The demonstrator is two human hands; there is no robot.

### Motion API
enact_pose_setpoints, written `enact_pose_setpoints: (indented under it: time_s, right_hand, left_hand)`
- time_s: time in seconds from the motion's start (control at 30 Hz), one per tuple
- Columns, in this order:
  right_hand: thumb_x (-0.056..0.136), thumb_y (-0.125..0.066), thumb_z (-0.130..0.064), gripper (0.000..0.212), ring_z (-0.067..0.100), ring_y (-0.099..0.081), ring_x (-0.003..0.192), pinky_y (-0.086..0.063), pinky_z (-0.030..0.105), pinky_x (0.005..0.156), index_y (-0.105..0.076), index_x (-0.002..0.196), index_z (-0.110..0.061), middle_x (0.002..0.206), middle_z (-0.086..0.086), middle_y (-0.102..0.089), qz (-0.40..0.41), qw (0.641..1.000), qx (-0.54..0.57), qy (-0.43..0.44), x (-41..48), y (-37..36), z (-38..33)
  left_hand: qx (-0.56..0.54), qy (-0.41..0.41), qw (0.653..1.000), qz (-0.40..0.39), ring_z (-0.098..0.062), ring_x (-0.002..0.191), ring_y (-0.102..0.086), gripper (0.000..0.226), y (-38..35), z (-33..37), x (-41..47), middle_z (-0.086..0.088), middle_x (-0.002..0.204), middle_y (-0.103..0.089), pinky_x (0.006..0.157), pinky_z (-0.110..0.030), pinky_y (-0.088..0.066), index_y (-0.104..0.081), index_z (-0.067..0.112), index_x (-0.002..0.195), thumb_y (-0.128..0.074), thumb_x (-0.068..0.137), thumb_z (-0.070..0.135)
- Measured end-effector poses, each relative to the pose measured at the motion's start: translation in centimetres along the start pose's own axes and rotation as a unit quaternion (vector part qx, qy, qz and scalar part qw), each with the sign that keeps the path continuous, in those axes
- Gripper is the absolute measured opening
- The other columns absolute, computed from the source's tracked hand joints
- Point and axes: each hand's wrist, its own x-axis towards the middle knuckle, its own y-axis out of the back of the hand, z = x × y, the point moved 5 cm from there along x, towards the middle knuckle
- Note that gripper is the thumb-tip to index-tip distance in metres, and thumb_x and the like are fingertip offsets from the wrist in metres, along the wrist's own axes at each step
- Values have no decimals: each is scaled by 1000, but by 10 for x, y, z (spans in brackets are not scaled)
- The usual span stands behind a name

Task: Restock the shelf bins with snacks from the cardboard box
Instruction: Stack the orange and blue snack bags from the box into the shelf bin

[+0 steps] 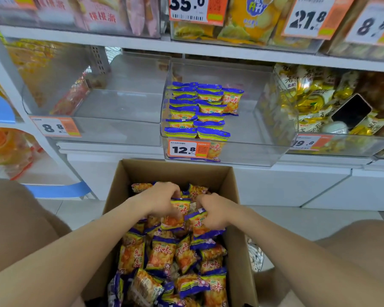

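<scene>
The left hand (162, 199) and right hand (215, 209) sit side by side in the box (177, 167), gripping packets (162, 255) near its far end. More packets lie nearer than the hands. Beyond and above the hands is a bin (242, 151) with a stack (195, 107) in its left part. A left bin (111, 129) and right bin (346, 147) flank it (a phone (351, 111) lies in the right one).

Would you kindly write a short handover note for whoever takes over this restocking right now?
Left hand and right hand are both down in the cardboard box, each gripping snack packets.
The box sits just below the middle bin and is well filled.
Done: the bin, marked by the price tag reading 12.8, holds neat rows of the same packets on its left side.
Left: lift this handful in, then fill the bin's bare right side from the box.
</scene>
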Motion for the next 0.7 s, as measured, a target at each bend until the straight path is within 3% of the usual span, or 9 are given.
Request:
enact_pose_setpoints:
  time_s: [0.1,0.17,0.27,0.33,0.4,0.5,0.57,0.63,0.7]
  right_hand:
    - [84,-68,-19,43,15,-60,92,-45,25,62,-61,126,-20,112,0,-63,83,990,111,-19,-20,41,-8]
    - [84,-70,-25,40,13,-62,97,-53,29,72,-62,123,-24,114,-4,-64,139,977,163,-14,-37,67,-15]
    - [82,-70,-35,46,18,-71,97,-65,43,78,-60,126,-24,117,-5,-66,141,942,305,8,-59,86,-23]
    - [91,-70,-34,35,18,-75,95,-66,45,76,-61,123,-24,113,-1,-71,134,911,388,25,-70,97,-28]
    - [96,-71,-30,21,16,-76,91,-66,43,74,-66,116,-26,103,-1,-75,183,892,411,36,-79,113,-27]
    - [89,-81,-35,34,18,-77,91,-65,41,73,-72,118,-20,105,4,-77,245,855,454,51,-86,134,-17]
    - [82,-87,-37,50,18,-77,97,-64,38,77,-72,126,-20,118,6,-75,284,825,483,69,-89,145,-8]
    - [87,-86,-31,43,19,-77,101,-64,41,85,-73,127,-22,117,4,-77,366,775,505,100,-97,161,-1]
    - [93,-80,-38,35,20,-75,104,-61,45,91,-73,125,-28,112,-1,-79,475,732,473,120,-103,182,9]
  left_hand:
    - [-17,1,999,35,-15,114,-59,55,31,14,-18,3,134,-59,93,-30,-52,-59,27,132,-80,87,48]
    - [-60,6,995,77,-12,106,-61,52,54,21,-30,6,126,-60,91,-34,-56,-60,29,124,-83,83,51]
    - [-195,5,975,105,-16,95,-71,52,82,29,-50,6,119,-62,79,-39,-65,-60,30,120,-89,79,46]
    - [-247,-13,963,107,-16,90,-74,54,96,36,-59,1,115,-66,69,-34,-65,-62,31,122,-90,77,45]
    - [-284,-40,949,132,-17,90,-76,58,111,42,-65,-2,113,-71,69,-32,-65,-66,32,124,-88,74,50]
    - [-346,-72,910,217,-9,83,-75,47,130,47,-69,-1,109,-75,64,-23,-59,-69,33,122,-85,79,44]
    - [-323,-82,896,292,-8,88,-74,43,138,49,-70,6,111,-73,65,-21,-57,-68,36,122,-82,83,47]
    - [-265,-87,889,364,-7,91,-72,43,145,53,-70,11,109,-72,70,-23,-58,-65,35,121,-79,85,53]
    - [-241,-89,877,407,-3,88,-71,41,151,60,-69,16,103,-71,66,-17,-55,-62,32,119,-78,87,52]
